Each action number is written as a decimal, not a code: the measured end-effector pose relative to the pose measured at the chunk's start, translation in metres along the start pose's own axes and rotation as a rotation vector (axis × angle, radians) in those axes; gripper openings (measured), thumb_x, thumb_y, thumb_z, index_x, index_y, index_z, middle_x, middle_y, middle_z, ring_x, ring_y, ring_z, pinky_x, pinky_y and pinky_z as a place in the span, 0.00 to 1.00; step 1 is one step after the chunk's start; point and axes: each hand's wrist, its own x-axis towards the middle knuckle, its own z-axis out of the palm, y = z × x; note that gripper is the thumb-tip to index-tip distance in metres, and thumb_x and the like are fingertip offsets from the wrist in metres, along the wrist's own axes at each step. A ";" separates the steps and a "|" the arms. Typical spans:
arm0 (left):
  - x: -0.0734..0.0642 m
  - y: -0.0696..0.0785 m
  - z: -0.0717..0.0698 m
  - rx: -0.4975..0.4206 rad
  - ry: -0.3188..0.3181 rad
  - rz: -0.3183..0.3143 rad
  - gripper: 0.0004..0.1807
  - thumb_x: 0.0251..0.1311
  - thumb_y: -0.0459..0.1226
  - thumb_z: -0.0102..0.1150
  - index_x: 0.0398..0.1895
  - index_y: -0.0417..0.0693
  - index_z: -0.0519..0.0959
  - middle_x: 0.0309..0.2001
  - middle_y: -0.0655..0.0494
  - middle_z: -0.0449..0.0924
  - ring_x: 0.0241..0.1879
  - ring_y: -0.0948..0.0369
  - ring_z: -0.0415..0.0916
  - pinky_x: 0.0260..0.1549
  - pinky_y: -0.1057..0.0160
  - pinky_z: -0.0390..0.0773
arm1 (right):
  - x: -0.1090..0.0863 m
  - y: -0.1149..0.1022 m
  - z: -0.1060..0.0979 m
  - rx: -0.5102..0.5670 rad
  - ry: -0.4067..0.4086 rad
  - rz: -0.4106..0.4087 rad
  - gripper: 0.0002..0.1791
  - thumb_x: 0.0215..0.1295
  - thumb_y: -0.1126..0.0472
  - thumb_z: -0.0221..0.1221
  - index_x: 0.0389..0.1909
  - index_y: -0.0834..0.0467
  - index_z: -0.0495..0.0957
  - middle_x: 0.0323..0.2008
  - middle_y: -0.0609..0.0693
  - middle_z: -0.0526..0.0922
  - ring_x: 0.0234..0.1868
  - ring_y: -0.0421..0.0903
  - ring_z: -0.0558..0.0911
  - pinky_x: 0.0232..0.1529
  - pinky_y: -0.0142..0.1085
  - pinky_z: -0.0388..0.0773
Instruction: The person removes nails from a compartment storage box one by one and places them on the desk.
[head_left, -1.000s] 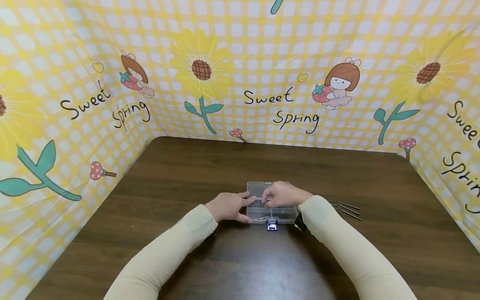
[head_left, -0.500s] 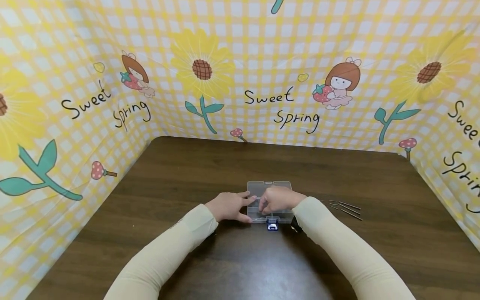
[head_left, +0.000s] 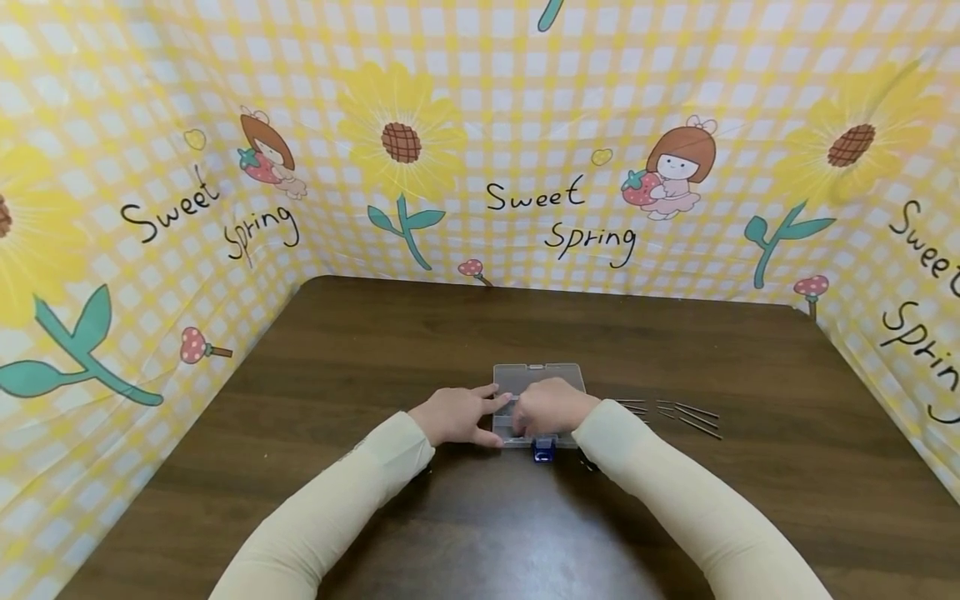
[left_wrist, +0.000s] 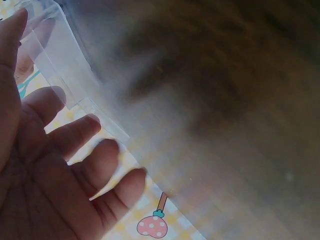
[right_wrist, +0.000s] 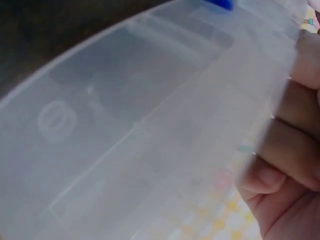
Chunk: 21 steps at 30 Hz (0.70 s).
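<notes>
A clear plastic compartment box [head_left: 536, 377] stands on the table with its lid raised and a blue latch [head_left: 543, 454] at its front. My left hand [head_left: 453, 414] touches the box's left side with fingers spread; in the left wrist view the same hand [left_wrist: 55, 160] shows loosely bent fingers beside the clear wall. Over the front compartments is my right hand [head_left: 553, 408], knuckles up and fingertips pointing down into the box. The right wrist view shows its curled fingers [right_wrist: 295, 135] beyond the clear plastic [right_wrist: 135, 130]. Its fingertips are hidden, so I cannot tell whether they hold something.
Several thin dark metal rods [head_left: 699, 410] lie on the brown table [head_left: 390, 333] right of the box, some partly behind the right sleeve [head_left: 630, 437]. A yellow checked cloth [head_left: 540, 108] with flower prints hangs around the back and sides.
My right hand has moved forward-to-near and slightly left, lower over the front compartments, and now covers the slim shiny piece seen there earlier. My left hand stays at the box's side.
</notes>
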 end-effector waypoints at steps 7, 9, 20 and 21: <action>-0.001 -0.002 0.004 0.082 0.040 0.014 0.41 0.57 0.63 0.55 0.71 0.59 0.64 0.70 0.51 0.62 0.52 0.45 0.73 0.31 0.57 0.77 | 0.001 -0.005 0.002 -0.053 0.035 -0.012 0.09 0.53 0.65 0.65 0.20 0.47 0.85 0.22 0.39 0.82 0.20 0.37 0.75 0.26 0.37 0.76; -0.001 -0.002 0.004 0.112 0.049 0.014 0.40 0.57 0.64 0.54 0.71 0.60 0.64 0.70 0.52 0.62 0.53 0.45 0.72 0.34 0.57 0.78 | 0.001 -0.006 0.001 -0.046 0.029 -0.009 0.09 0.53 0.66 0.65 0.20 0.48 0.85 0.22 0.39 0.82 0.20 0.37 0.75 0.26 0.36 0.77; -0.002 0.002 0.001 0.133 0.036 0.009 0.40 0.57 0.64 0.53 0.71 0.60 0.64 0.69 0.53 0.63 0.50 0.48 0.75 0.30 0.60 0.76 | 0.002 -0.007 0.001 0.014 -0.030 0.013 0.05 0.57 0.65 0.66 0.24 0.53 0.85 0.25 0.42 0.84 0.23 0.38 0.79 0.30 0.34 0.78; -0.002 0.003 0.001 0.129 0.033 0.004 0.40 0.57 0.64 0.53 0.71 0.60 0.64 0.69 0.53 0.63 0.47 0.49 0.76 0.26 0.61 0.74 | 0.002 -0.007 0.001 0.014 -0.030 0.012 0.06 0.57 0.65 0.66 0.24 0.53 0.84 0.25 0.42 0.84 0.23 0.38 0.78 0.30 0.34 0.78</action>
